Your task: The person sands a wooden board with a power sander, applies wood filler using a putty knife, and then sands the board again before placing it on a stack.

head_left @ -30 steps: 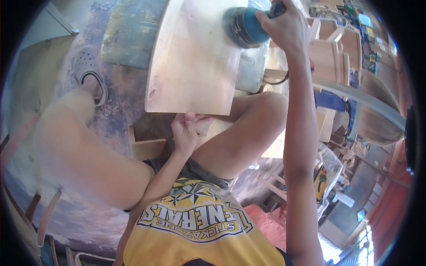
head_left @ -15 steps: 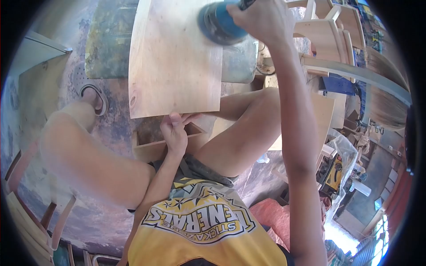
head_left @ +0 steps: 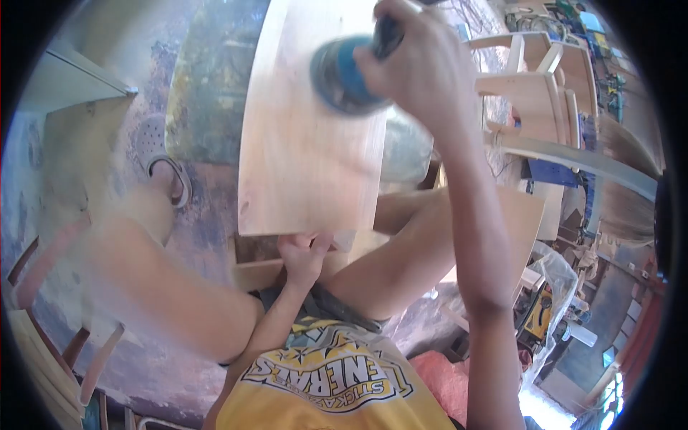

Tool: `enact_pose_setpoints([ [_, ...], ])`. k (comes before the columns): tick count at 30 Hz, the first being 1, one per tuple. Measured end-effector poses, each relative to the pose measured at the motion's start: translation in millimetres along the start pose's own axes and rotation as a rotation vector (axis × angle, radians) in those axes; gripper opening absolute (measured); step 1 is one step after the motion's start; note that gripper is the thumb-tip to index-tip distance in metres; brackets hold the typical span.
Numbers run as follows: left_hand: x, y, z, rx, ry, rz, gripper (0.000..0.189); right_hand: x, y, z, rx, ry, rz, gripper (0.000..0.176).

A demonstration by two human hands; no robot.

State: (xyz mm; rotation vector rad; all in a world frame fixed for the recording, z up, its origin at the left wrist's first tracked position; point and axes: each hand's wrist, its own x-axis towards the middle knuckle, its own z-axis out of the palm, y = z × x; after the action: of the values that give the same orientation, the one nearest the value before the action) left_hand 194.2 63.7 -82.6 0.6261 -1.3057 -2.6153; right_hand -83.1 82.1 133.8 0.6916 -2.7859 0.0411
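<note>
A blue orbital sander (head_left: 349,75) rests on the face of a pale wooden board (head_left: 308,165); its round base is blurred. My right hand (head_left: 423,68) is wrapped around the sander from the right. At the board's near edge, my left hand (head_left: 304,259) is closed, with its fingers partly hidden under the edge. Beneath the board lies a worn greenish padded surface (head_left: 208,93), showing on both sides. A wooden box-like piece (head_left: 258,274) sits under the near end, between my legs.
Pale wooden chairs or frames (head_left: 527,89) stand at the upper right, near a grey beam (head_left: 580,159). A plastic bag with tools (head_left: 548,308) lies at right. Curved wooden pieces (head_left: 50,265) are at far left. A red cloth (head_left: 433,383) lies beside me.
The board appears lower and further right as the view shifts. The sander sits further left on the board's face and nearer to me. My left hand stays at the near edge.
</note>
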Motion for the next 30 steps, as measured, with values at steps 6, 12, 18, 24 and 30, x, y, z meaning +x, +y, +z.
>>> enact_pose_setpoints([
  [6,3,23,12,-0.076,0.190,0.100,0.062,4,1,-1,0.034,-0.045,0.074,0.037],
  [12,-2,14,15,0.002,0.229,0.016,0.059,65,36,19,-0.065,0.055,0.107,0.040],
  [18,6,-5,16,0.158,0.270,0.114,0.056,121,60,37,-0.098,-0.011,0.190,0.044],
  [24,5,-14,6,0.165,0.174,0.136,0.062,151,78,41,-0.144,-0.083,0.247,0.047],
  [30,5,-15,-13,0.426,0.022,0.179,0.067,178,70,57,-0.110,-0.052,0.193,0.050],
])
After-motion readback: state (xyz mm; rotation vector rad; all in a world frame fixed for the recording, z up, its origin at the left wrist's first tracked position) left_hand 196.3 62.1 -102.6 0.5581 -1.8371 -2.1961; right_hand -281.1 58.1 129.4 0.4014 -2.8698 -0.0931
